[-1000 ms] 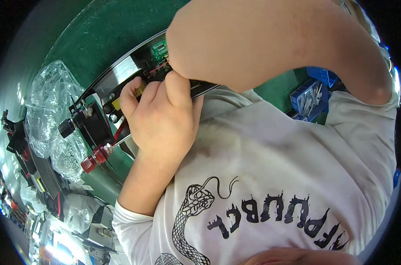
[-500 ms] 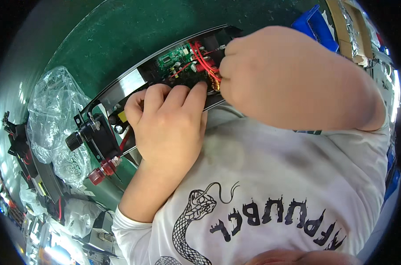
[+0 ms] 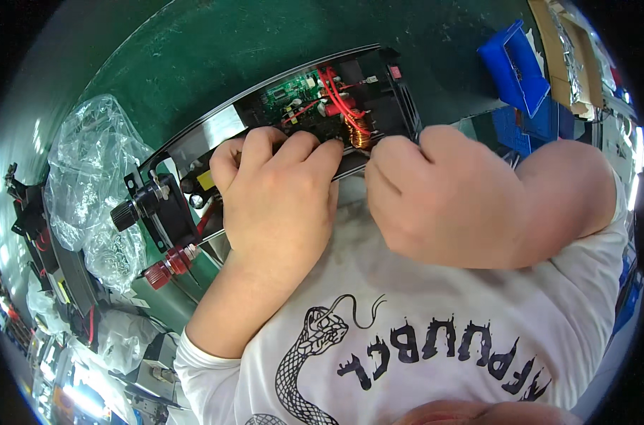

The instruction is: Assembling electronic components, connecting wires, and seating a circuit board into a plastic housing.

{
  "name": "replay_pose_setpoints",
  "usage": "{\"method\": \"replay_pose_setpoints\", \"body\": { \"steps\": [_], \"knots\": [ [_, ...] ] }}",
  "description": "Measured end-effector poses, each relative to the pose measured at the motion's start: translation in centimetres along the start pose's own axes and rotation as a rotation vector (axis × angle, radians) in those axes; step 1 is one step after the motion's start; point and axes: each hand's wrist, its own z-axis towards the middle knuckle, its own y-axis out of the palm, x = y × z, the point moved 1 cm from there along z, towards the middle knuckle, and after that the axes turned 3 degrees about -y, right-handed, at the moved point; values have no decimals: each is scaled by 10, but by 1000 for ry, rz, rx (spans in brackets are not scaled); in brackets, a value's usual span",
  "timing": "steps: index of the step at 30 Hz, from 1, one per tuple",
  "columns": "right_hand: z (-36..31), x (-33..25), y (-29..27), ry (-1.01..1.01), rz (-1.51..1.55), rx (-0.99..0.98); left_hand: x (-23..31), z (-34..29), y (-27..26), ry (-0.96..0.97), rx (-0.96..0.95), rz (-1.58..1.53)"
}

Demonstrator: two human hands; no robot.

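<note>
A long open black metal electronics case (image 3: 293,69) lies slanted before me. Inside are a green circuit board (image 3: 291,88), thick red wires (image 3: 339,99) and a copper-wound coil (image 3: 356,132). A black binding post (image 3: 127,214) and a red one (image 3: 167,268) stick out at its left end. My left hand (image 3: 276,188) is curled over the near wall, its fingertips inside the case. My right hand (image 3: 442,195) is closed in a pinch at the near wall, just right of the coil; its fingers hide whatever it holds.
Clear plastic bags (image 3: 88,184) lie left of the case on the green work surface (image 3: 279,28). Another black unit (image 3: 66,276) stands farther left. Blue bins (image 3: 513,67) and a cardboard box (image 3: 570,60) are at the upper right.
My right hand has moved down and toward me, uncovering the coil and the case's right end. The case has shifted slightly right, with my left hand still on it.
</note>
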Motion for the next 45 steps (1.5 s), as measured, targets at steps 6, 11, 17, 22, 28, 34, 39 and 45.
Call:
{"method": "replay_pose_setpoints", "body": {
  "steps": [6,11,17,22,28,34,39,45],
  "knots": [
    [4,2,-3,-69,-77,-24,-1,1,-1,-2,1,-33],
    [4,17,-10,-58,75,-99,0,1,-3,-18,-7,-61],
    [-8,39,-18,-15,120,-84,0,2,-6,-28,-34,-99],
    [-13,43,-9,45,238,-55,2,3,-7,-31,-55,-101],
    [-25,55,-14,114,395,146,3,5,-9,-36,-109,-105],
    [-65,71,11,668,205,646,3,4,-5,-12,-76,-73],
    [-72,57,58,896,324,574,5,6,-3,-10,-83,1],
    [-71,54,92,899,356,660,5,2,0,-14,-58,53]
  ]
}}
